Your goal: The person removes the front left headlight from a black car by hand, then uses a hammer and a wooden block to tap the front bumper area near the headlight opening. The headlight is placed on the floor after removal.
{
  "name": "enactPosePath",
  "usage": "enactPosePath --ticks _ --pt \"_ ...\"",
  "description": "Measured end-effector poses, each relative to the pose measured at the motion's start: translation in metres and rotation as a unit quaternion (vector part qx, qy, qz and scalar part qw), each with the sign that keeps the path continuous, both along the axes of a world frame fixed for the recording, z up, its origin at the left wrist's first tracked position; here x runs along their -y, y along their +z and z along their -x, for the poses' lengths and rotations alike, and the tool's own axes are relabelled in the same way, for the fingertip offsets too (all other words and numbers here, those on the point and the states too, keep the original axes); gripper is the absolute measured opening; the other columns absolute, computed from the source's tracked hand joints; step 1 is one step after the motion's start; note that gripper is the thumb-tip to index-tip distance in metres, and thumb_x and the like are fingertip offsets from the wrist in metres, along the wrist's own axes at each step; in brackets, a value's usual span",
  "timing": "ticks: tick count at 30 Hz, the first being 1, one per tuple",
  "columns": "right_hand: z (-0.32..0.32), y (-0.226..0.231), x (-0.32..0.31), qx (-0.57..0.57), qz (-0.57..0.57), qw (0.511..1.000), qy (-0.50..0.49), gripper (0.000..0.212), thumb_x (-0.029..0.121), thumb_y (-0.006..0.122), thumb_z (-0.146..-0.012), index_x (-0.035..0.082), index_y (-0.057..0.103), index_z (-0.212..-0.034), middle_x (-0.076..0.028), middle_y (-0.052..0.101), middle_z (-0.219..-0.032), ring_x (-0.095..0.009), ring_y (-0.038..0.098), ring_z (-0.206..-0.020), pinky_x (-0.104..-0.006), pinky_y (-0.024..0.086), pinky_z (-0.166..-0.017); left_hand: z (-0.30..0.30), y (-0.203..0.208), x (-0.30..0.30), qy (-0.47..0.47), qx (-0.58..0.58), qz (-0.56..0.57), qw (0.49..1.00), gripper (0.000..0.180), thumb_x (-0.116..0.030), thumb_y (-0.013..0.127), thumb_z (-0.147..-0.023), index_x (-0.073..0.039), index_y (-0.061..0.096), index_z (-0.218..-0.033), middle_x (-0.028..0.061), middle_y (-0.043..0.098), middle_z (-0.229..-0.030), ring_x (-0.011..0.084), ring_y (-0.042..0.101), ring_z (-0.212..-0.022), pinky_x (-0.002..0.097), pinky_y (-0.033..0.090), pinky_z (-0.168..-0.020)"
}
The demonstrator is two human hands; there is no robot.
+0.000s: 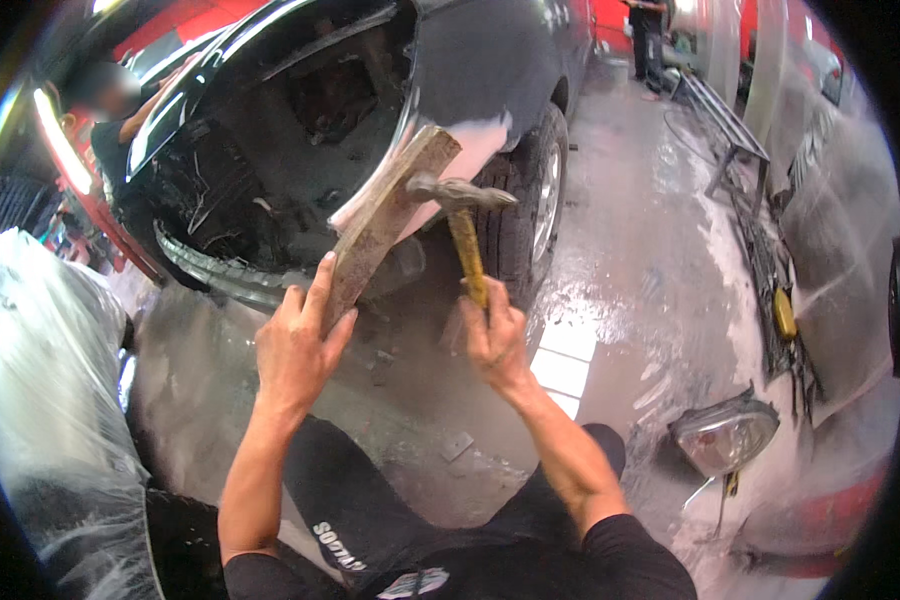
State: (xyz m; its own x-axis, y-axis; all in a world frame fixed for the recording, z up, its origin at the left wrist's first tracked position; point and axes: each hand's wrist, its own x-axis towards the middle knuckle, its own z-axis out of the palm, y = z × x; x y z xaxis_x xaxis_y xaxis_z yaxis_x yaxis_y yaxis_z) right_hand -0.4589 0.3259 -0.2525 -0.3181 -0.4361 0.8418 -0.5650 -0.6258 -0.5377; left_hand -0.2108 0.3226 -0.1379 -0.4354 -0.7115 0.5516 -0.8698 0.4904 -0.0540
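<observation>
My left hand grips the lower end of a worn wooden board, thumb on one side and fingers on the other. The board slants up and away, its far end over the pinkish filler patch on the car's front fender. Closed round the yellow handle of a hammer is my right hand. The hammer's metal head overlaps the board's right edge near its upper part; whether they touch, I cannot tell. The board hides part of the fender's edge.
Beyond the board gapes the car's open front, with a tire to its right. A loose headlight stands on the right. Plastic sheeting covers something at left. A metal frame and two people are farther off.
</observation>
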Motion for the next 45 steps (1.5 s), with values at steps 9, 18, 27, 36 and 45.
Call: enactPosePath --ticks 9,18,27,36,45 --pt "0.014 -0.009 -0.031 0.118 -0.073 0.988 0.071 0.022 0.014 0.054 -0.109 0.002 0.059 -0.128 -0.002 0.053 -0.069 -0.011 0.05 -0.057 -0.0314 0.041 -0.053 0.002 -0.028 -0.011 -0.032 -0.05 -0.032 0.998 0.084 -0.026 0.08 -0.09 -0.018 0.041 -0.164 0.015 0.065 -0.1 0.0346 0.069 -0.081 0.047 0.056 -0.07" --pt "0.006 -0.016 -0.031 0.11 -0.088 0.986 0.085 0.028 0.014 0.057 -0.108 0.002 0.059 -0.132 -0.003 0.054 -0.068 -0.011 0.05 -0.054 -0.0307 0.041 -0.052 0.007 -0.011 0.0 -0.007 -0.064 0.018 0.998 0.082 -0.028 0.078 -0.093 -0.02 0.04 -0.165 0.0152 0.067 -0.103 0.0337 0.071 -0.082 0.0481 0.058 -0.071" --pt "0.014 -0.003 -0.032 0.092 -0.053 0.992 0.061 0.027 0.013 0.054 -0.109 0.0 0.057 -0.133 -0.003 0.054 -0.068 -0.011 0.053 -0.055 -0.0298 0.043 -0.053 0.023 -0.013 0.008 0.02 -0.067 0.022 0.997 0.079 -0.032 0.077 -0.094 -0.021 0.041 -0.164 0.0156 0.067 -0.102 0.0341 0.072 -0.083 0.0483 0.06 -0.072" --pt "0.049 0.042 -0.071 0.153 0.107 0.979 0.082 0.04 0.034 0.05 -0.113 0.001 0.049 -0.135 -0.004 0.057 -0.075 -0.012 0.054 -0.058 -0.0284 0.046 -0.052 0.025 -0.015 0.011 0.014 -0.078 0.024 0.997 0.079 -0.031 0.077 -0.094 -0.02 0.041 -0.164 0.0173 0.068 -0.103 0.0353 0.072 -0.084 0.0495 0.059 -0.073" --pt "0.017 0.04 0.005 0.028 -0.08 0.995 0.048 0.022 0.016 0.06 -0.106 0.001 0.055 -0.122 -0.017 0.063 -0.079 -0.034 0.065 -0.062 -0.0429 0.051 -0.059 0.035 -0.014 0.001 -0.002 -0.068 0.036 0.997 0.081 -0.03 0.079 -0.092 -0.02 0.041 -0.163 0.015 0.063 -0.101 0.0371 0.069 -0.081 0.0489 0.058 -0.068"
